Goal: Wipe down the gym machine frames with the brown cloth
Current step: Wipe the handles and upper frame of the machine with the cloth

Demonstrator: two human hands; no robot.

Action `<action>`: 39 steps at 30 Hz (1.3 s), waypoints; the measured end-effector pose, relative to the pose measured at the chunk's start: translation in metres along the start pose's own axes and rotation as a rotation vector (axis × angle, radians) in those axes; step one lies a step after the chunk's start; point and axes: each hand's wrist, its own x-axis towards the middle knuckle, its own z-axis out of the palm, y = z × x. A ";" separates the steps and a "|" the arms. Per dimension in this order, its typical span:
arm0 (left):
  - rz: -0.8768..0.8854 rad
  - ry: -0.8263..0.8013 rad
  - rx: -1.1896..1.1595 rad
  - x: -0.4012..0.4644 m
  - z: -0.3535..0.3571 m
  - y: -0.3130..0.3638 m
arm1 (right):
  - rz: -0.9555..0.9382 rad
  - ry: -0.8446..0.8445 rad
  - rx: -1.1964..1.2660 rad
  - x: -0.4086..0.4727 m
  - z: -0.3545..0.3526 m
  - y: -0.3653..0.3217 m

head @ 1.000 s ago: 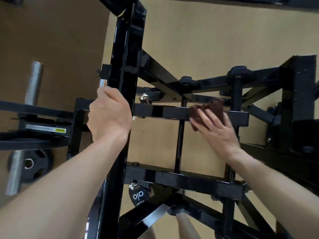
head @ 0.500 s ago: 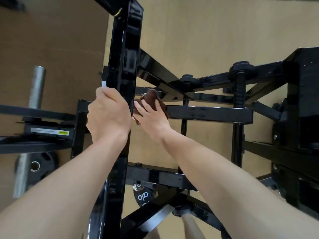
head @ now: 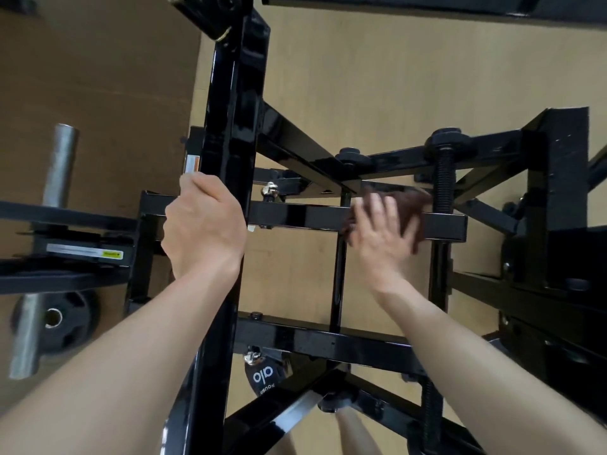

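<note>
The black machine frame (head: 230, 133) fills the view, its tall post running from 12 to 6 o'clock. A crossbar (head: 299, 216) runs out toward 3 o'clock. The left hand (head: 205, 228) has its grip wrapped round the post, seemingly for steadiness. The right hand (head: 382, 234), blurred, presses the brown cloth (head: 409, 200) flat-fingered onto the crossbar beside the threaded rod (head: 443, 182). The crossbar wipe appears to be under way; next, probably a sweep along it, keeping the cloth clear of the threads.

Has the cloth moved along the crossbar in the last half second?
Yes. The cloth, under the right hand, slid right along the crossbar, from beside the upright to near the threaded rod.
</note>
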 end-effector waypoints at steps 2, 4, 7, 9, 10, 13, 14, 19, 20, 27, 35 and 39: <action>-0.001 0.010 0.018 0.000 0.000 0.001 | -0.278 0.015 -0.038 0.010 0.010 -0.052; 0.006 0.017 0.025 0.001 0.001 0.000 | -0.470 0.022 -0.073 0.019 0.013 -0.098; 0.009 0.018 0.024 0.001 0.001 0.000 | -0.515 0.005 -0.067 0.029 0.010 -0.132; 0.007 0.009 0.017 0.001 0.001 0.000 | -0.567 0.008 -0.092 0.031 0.008 -0.116; 0.007 0.006 0.014 0.001 0.000 0.000 | -0.560 0.012 -0.104 0.031 0.007 -0.095; 0.008 0.007 0.012 0.000 -0.001 0.000 | -0.326 0.062 -0.053 0.014 0.003 0.000; 0.005 0.006 0.012 0.000 0.000 0.000 | -0.227 0.085 -0.027 0.005 0.000 0.034; 0.004 -0.002 -0.003 0.001 0.000 0.000 | 0.232 0.102 0.073 0.000 -0.003 0.054; 0.005 0.001 -0.002 0.001 0.000 -0.001 | 0.267 0.090 0.066 0.007 -0.003 0.032; 0.027 0.010 0.005 0.003 0.003 -0.002 | -0.365 0.062 -0.063 0.028 0.012 -0.106; 0.019 -0.017 -0.039 0.000 -0.003 0.001 | -0.073 0.090 -0.009 0.003 -0.012 0.087; 0.005 -0.027 -0.038 -0.001 -0.003 0.003 | 0.118 0.074 -0.010 -0.006 -0.013 0.086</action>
